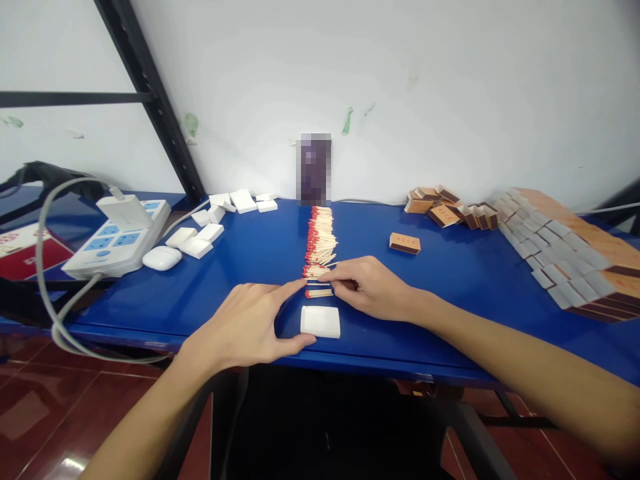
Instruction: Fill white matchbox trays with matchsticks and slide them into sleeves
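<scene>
A long row of red-headed matches (320, 237) runs down the middle of the blue table, heads to the left. Nearest me lies a small separate group of matches (319, 293), with a white matchbox tray (321, 322) just below it. My left hand (245, 323) is spread: its index fingertip is at the match heads, its thumb beside the tray's lower left corner. At the tail ends, my right hand (367, 287) has its fingers pinched together by a single match (316, 284) lying between the two hands. Its fingertips partly hide the match ends.
Several white trays (197, 247) and a white earbud case (161, 258) lie left, near a power strip (120, 240) with a charger. One matchbox cover (405, 243) lies right; more covers (443, 215) and stacked wrapped matchboxes (565, 247) stand behind and farther right.
</scene>
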Available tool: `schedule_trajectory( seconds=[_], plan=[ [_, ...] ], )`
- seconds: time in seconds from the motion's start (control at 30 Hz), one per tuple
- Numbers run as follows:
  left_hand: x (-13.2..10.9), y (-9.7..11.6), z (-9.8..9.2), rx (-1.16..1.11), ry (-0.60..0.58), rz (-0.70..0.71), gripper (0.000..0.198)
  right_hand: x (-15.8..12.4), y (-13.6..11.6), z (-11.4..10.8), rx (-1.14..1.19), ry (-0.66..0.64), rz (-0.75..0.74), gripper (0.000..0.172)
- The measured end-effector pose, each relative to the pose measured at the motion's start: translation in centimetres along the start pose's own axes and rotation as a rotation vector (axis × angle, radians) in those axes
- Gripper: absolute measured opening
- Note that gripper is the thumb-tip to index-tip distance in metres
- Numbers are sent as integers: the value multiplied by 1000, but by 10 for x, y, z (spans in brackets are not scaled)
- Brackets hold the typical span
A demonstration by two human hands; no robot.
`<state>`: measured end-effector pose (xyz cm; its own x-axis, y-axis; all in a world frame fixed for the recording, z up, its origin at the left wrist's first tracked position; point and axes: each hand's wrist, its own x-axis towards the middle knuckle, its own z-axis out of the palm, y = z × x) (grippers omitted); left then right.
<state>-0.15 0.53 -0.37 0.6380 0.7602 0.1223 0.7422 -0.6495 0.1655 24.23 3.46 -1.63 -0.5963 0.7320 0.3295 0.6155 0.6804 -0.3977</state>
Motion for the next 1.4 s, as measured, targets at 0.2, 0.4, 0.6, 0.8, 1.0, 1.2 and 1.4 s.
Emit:
schedule_trajectory(
  seconds=[0.2,0.4,0.6,0.8,1.0,1.2,1.4],
  plan=[
    [0,0,1,7,-2,-8,71,0,0,0,36,15,-12,26],
    [-1,-3,2,5,-11,2,73,-1,0,-1,46,16,-17,24],
    [0,-3,2,-7,-18,8,70,1,-1,-2,44,55,9,25],
    [-1,-1,1,-14,-23,5,67,1,-1,-1,10,10,-11,26],
    [-1,-1,0,-13,-24,6,68,1,-3,-2,31,-6,-1,31],
    [0,-1,0,-6,-30,2,67,1,-2,-2,13,-18,-11,29],
    [0,0,-1,11,-39,-6,71,0,-2,-3,60,-31,7,29]
  ],
)
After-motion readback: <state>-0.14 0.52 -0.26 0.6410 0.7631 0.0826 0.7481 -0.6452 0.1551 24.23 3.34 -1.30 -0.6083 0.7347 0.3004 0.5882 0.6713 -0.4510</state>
